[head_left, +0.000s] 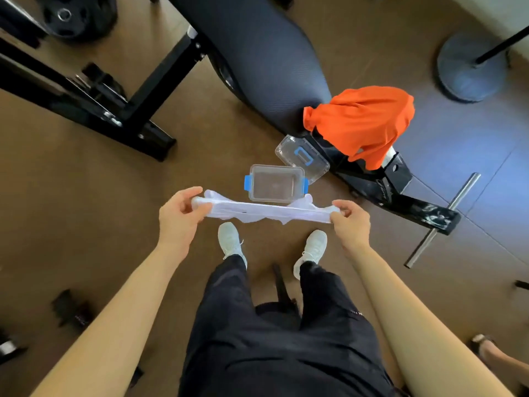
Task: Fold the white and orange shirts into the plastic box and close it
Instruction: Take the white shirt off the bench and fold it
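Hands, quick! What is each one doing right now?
Left hand: closed, gripping one end of the white shirt.
Right hand: closed, gripping the other end of it.

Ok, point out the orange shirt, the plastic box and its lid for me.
orange shirt [363, 121], head view, middle of the draped cloth.
plastic box [277, 167], head view, far rim.
lid [303, 156], head view, middle, at the blue handle.

The left hand [180, 216] and right hand [350, 222] pinch the ends of a white shirt [266, 210], stretched between them. Beyond it at twelve o'clock stands the open plastic box [276, 168]; its lid [315, 170] lies at one o'clock, and the orange shirt [363, 121] drapes over the weight bench [257, 53] at two.
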Demonstrator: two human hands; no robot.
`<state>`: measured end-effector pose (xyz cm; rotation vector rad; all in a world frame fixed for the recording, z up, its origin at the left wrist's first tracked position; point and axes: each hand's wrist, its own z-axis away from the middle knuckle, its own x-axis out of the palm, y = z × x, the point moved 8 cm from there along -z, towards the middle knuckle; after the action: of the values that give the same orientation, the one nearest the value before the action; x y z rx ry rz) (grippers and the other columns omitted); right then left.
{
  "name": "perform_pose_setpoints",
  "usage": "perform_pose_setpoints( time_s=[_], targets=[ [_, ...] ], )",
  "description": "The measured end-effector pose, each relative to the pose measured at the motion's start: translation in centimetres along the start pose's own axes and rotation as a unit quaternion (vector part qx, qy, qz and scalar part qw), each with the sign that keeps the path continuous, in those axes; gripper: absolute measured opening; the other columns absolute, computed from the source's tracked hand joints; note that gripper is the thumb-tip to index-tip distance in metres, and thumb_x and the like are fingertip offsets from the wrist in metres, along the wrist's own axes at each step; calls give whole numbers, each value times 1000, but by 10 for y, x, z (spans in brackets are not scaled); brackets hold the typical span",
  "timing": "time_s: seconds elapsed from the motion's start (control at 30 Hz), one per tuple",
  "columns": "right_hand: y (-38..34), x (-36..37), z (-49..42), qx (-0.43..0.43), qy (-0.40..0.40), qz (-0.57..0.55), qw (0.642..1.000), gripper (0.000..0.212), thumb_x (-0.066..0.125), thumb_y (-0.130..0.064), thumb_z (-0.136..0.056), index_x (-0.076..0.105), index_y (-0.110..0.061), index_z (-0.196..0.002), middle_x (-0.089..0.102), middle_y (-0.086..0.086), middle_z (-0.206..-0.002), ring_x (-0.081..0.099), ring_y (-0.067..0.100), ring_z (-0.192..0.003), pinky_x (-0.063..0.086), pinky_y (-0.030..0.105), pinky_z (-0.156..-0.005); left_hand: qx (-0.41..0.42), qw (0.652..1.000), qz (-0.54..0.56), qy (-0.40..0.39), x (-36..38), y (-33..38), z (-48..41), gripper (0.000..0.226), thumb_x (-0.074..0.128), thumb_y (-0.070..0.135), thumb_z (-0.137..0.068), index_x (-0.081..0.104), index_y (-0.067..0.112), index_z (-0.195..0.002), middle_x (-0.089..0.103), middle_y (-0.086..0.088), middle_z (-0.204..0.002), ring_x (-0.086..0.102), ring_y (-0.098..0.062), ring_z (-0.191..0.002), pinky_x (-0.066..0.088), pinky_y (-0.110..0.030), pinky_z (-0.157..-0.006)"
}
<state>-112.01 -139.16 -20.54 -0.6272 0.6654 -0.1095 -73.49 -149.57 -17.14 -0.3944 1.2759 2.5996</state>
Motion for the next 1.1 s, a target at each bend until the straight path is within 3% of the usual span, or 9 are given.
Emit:
perform_pose_setpoints(
  time_s=[0.07, 0.17, 0.27, 0.37, 0.6, 0.73, 0.9, 1.0, 1.1],
  targets=[
    [38, 9, -16, 25, -38, 55, 997, 38, 57, -2, -83, 72, -17, -114, 68, 2, -99, 61, 19, -92, 49, 28, -81, 29, 994, -106, -20, 11, -22, 1, 31, 74, 14, -88, 72, 25, -117, 71, 6, -97, 64, -13, -85, 56, -27, -80],
    [88, 23, -39, 54, -77, 87, 992, 21, 64, -6, -82, 76, -14, -99, 69, 2, -86, 60, 21, -82, 45, 29, -73, 50, 971, -229, -40, 29, -61, -3, 24, 75, 24, -88, 76, 23, -113, 73, 4, -100, 65, -17, -88, 53, -30, -82],
    [123, 44, -63, 48, -98, 72, 991, 10, 73, -15, -83, 74, -11, -92, 69, 11, -85, 59, 20, -78, 53, 34, -71, 48, 957, -284, -23, 45, -101, -21, 13, 74, 24, -87, 79, 23, -100, 73, 4, -92, 65, -19, -83, 53, -34, -81],
    [149, 68, -84, 29, -112, 7, 993, 11, 73, -19, -86, 71, -10, -92, 67, 17, -89, 58, 20, -81, 57, 39, -83, 34, 968, -248, 0, 60, -142, -45, 7, 72, 26, -88, 77, 22, -92, 73, 1, -84, 66, -22, -79, 55, -39, -79],
    [201, 117, -122, 0, -110, -179, 978, 12, 73, -13, -86, 65, -4, -89, 61, 10, -87, 58, 22, -84, 52, 36, -82, 54, 985, -159, 37, 102, -210, -92, 10, 59, 24, -100, 59, 14, -100, 67, -6, -87, 61, -19, -66, 48, -27, -67],
    [214, 131, -123, -46, -151, -259, 953, 16, 69, -1, -88, 65, -16, -82, 67, 3, -82, 63, 10, -72, 52, 23, -69, 90, 983, -152, 53, 108, -228, -99, 11, 60, 23, -99, 61, 12, -100, 65, -4, -82, 62, -19, -70, 53, -31, -73],
    [212, 115, -101, -110, -157, -351, 917, 21, 72, -3, -83, 60, -19, -86, 63, 0, -81, 60, 14, -73, 47, 27, -69, 114, 992, -34, 43, 102, -230, -80, 12, 72, 15, -90, 69, 10, -101, 67, -5, -80, 63, -15, -73, 58, -32, -82],
    [207, 89, -81, -155, -109, -329, 925, 24, 70, -3, -85, 62, -20, -101, 63, 0, -86, 60, 15, -77, 48, 26, -68, 138, 990, 15, 34, 88, -222, -59, 13, 75, 11, -87, 70, 16, -97, 68, -8, -86, 61, -16, -70, 56, -31, -78],
    [190, 71, -64, -259, -72, -147, 952, 29, 66, 1, -87, 69, -14, -112, 65, 2, -86, 59, 15, -76, 52, 29, -73, 203, 979, -25, 11, 76, -206, -44, 26, 80, 13, -84, 71, 20, -107, 69, -11, -96, 62, -18, -78, 56, -33, -79]
  ],
)
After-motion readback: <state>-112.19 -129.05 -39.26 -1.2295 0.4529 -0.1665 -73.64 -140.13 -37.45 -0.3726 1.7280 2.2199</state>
